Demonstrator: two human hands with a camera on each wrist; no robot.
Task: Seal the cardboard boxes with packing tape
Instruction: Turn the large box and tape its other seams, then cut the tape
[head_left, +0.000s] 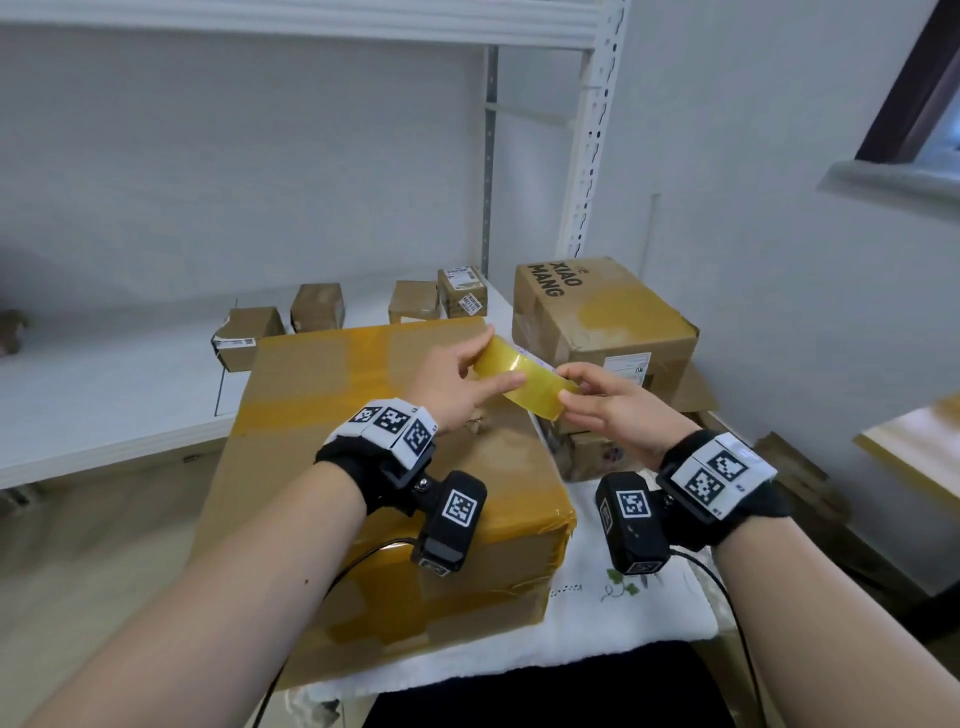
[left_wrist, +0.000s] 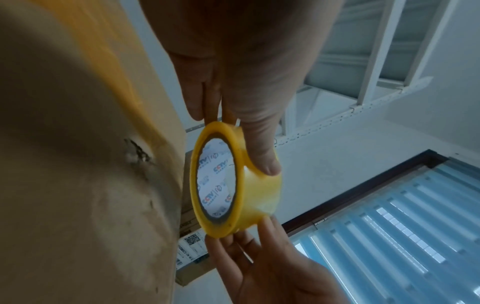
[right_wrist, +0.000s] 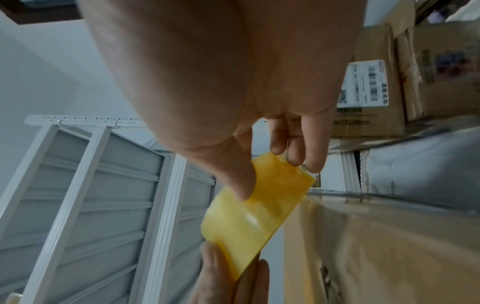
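Head view puts the roll of yellow packing tape (head_left: 524, 375) in the air between my two hands, just above the far right corner of the large cardboard box (head_left: 363, 467) that sits on the cloth-covered bench (head_left: 623, 618). My left hand (head_left: 452, 384) grasps the roll, thumb laid across its outer face and fingers behind it; my right hand (head_left: 618, 405) pinches the near edge with thumb and fingertips. I judge this two-handed hold is for finding or peeling the free end of the tape, with the left steadying the roll while the right picks at it (I see no loose strip yet). The box below already carries several yellowish bands, so holding the roll right over it keeps the next strip close.

Left wrist view gives what the head view hides: the roll's open core (left_wrist: 217, 179), printed with a blue and red logo, and a torn scuff (left_wrist: 137, 153) in the box's face. Right wrist view shows the glossy outer winding (right_wrist: 249, 214) and the right thumb pressing on it. Beyond, smaller boxes (head_left: 317, 306) rest on the white shelf (head_left: 104, 395).
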